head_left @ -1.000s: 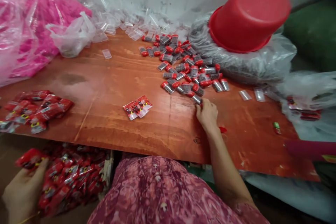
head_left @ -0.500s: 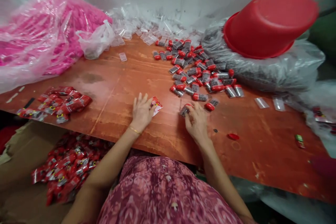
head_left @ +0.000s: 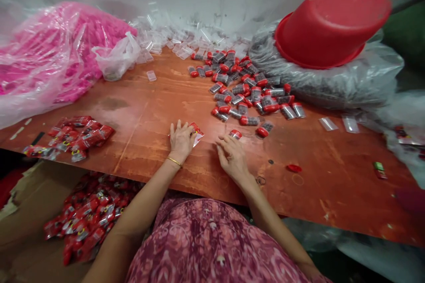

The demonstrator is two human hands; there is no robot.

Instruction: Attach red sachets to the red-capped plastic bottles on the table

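1. Presently, the left hand [head_left: 181, 141] is laid flat with fingers spread on a small fan of red sachets [head_left: 198, 132] on the desk [head_left: 149, 106]. Nothing is clenched; the sachets are only pressed down, near the heap of vials [head_left: 247, 90] on its near-left side.
2. The right hand [head_left: 233, 158] is held loosely open just on the near side of that heap, and nothing is seen in its grasp. A single red-capped vial [head_left: 235, 134] lies just beyond its fingertips [head_left: 222, 142], apart from them.
3. By judgement, the work is handled well if one sachet is slid free under the left fingertips while the rest are kept pinned. The lone vial is better taken by its body than by its cap — so the cap is not popped off.
4. A loose red cap [head_left: 294, 168] lies to the near right of the heap. Care is advised that the heap is not brushed and its vials set rolling.
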